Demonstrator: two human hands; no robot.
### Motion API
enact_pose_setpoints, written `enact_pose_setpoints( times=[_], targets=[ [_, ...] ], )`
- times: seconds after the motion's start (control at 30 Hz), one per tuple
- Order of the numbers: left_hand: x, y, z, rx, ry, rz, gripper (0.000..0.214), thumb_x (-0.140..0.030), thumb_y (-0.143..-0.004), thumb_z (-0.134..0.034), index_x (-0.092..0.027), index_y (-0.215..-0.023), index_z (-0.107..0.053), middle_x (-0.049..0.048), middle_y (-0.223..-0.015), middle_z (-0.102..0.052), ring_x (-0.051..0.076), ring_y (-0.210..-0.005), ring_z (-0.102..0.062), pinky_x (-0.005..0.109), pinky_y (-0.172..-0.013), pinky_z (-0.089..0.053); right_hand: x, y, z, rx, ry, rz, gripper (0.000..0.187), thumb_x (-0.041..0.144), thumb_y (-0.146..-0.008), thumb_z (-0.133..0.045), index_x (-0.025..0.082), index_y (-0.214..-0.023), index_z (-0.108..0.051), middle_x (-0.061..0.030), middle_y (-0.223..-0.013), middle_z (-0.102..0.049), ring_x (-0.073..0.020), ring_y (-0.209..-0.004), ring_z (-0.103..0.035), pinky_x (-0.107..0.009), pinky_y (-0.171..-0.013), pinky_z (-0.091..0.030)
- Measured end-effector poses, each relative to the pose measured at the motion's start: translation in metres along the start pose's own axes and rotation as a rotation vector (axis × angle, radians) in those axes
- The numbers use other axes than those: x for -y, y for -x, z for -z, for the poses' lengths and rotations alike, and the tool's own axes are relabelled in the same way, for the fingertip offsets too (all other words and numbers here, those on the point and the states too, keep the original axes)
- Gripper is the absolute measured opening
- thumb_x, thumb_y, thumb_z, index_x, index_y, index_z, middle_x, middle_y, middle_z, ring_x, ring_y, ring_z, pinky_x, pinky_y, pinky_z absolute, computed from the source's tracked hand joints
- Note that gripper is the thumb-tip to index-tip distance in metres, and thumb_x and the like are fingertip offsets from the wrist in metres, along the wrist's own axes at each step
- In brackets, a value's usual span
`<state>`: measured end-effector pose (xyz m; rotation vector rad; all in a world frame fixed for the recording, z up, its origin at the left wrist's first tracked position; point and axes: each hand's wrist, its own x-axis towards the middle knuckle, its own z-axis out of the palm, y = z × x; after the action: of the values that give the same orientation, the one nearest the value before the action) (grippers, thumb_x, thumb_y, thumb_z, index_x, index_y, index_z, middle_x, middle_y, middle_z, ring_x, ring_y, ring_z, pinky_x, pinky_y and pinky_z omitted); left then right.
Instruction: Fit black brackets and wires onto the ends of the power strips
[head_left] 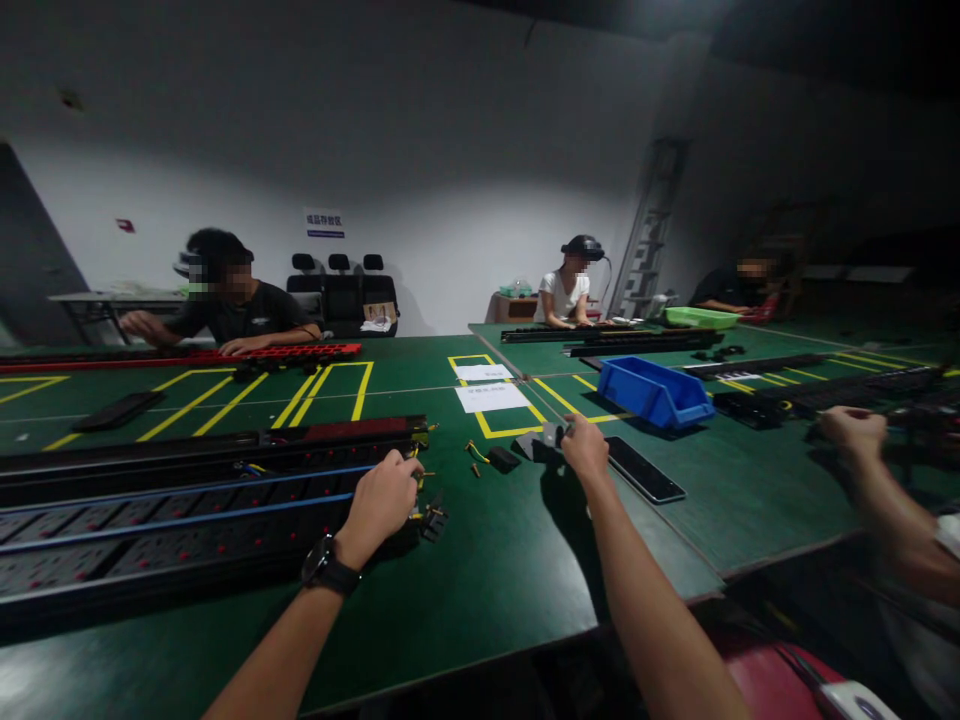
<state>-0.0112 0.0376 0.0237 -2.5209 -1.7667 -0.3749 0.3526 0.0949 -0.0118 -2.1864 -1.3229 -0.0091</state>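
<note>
Hands work at a green table (495,560): the left hand (382,500), fingers curled, rests on the end of a long black power strip (187,500); the right hand (585,447) pinches what seems a small grey part (553,434), just left of a black flat bar (645,470), near a blue bin (652,390)

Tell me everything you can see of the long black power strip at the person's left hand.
The power strip is a long, flat black bar, plastic by its look, lying lengthwise on the green table and running off the picture's left edge. Its top shows rows of sockets with small red dots. Blue wires run along it. A second black channel lies just behind it. The left hand, a watch on its wrist, rests closed at the strip's right end, where short yellow wire ends stick out.
</note>
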Motion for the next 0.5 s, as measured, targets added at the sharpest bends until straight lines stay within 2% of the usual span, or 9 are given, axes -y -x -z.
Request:
enact_pose_setpoints(
  times=[0.1,0.2,0.3,0.37,0.5],
  targets=[
    [0.000,0.000,0.000,-0.004,0.003,0.000,0.034,-0.021,-0.099,-0.040,-0.024,-0.114,-0.070,0.0069,-0.106,-0.059,0.018,-0.091,-0.064,0.028,-0.076,-0.048,0.035,0.016,-0.006,-0.031,-0.224,0.127,0.042,0.015,-0.092,-0.048,0.020,-0.128,-0.067,-0.0116,-0.112,-0.073,-0.0239,-0.104,-0.068,-0.034,-0.089,-0.051],
    [0.000,0.000,0.000,-0.006,0.005,0.004,0.034,-0.020,-0.099,-0.040,-0.024,-0.114,-0.070,0.0069,-0.107,-0.059,0.018,-0.091,-0.064,0.028,-0.077,-0.048,0.070,0.042,-0.022,0.108,-0.453,0.367,0.035,0.015,-0.091,-0.046,0.020,-0.107,-0.077,-0.0073,-0.103,-0.076,-0.0205,-0.094,-0.070,-0.031,-0.087,-0.052],
    [0.000,0.001,0.000,0.000,0.000,0.008,0.033,-0.020,-0.098,-0.041,-0.025,-0.115,-0.070,0.0070,-0.108,-0.059,0.018,-0.092,-0.064,0.027,-0.078,-0.048,0.094,0.069,-0.039,0.210,-0.540,0.543,0.032,0.015,-0.088,-0.050,0.021,-0.101,-0.079,-0.0063,-0.100,-0.078,-0.0211,-0.092,-0.070,-0.033,-0.088,-0.052],
    [0.000,0.001,0.000,-0.001,-0.007,0.002,0.033,-0.020,-0.099,-0.041,-0.024,-0.115,-0.069,0.0073,-0.108,-0.060,0.018,-0.092,-0.064,0.028,-0.078,-0.048,0.104,0.083,-0.048,0.251,-0.560,0.587,0.031,0.016,-0.087,-0.052,0.021,-0.100,-0.080,-0.0060,-0.099,-0.078,-0.0217,-0.091,-0.070,-0.034,-0.088,-0.053],
    [-0.001,0.001,0.001,0.014,-0.015,0.013,0.033,-0.020,-0.099,-0.041,-0.025,-0.115,-0.069,0.0076,-0.109,-0.059,0.017,-0.092,-0.064,0.027,-0.077,-0.048,0.114,0.097,-0.060,0.340,-0.598,0.533,0.028,0.017,-0.084,-0.057,0.021,-0.099,-0.081,-0.0055,-0.093,-0.079,-0.0218,-0.083,-0.071,-0.033,-0.083,-0.054]
  ],
)
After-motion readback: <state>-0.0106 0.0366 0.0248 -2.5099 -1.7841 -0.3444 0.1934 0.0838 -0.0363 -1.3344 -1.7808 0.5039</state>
